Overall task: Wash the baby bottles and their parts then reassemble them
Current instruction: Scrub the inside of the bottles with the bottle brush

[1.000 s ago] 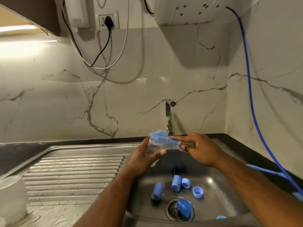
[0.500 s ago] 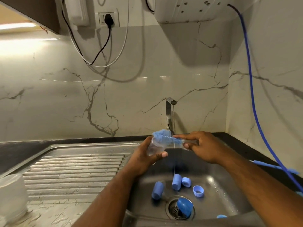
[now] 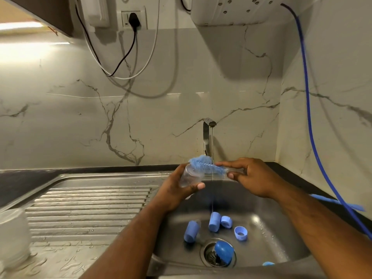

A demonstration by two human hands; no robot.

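Scrubbing clear bottle (image 3: 190, 176) with blue brush (image 3: 207, 167) over sink (image 3: 271, 228), toward back left corner. Gripping bottle in curled left hand (image 3: 177, 191); pinching brush handle in right hand (image 3: 254, 177). Hold bottle steady, push bristles fully in, twist, rinse under tap (image 3: 208, 135). Seeing bristles mostly outside, across bottle's top edge, just beside right fingertips.
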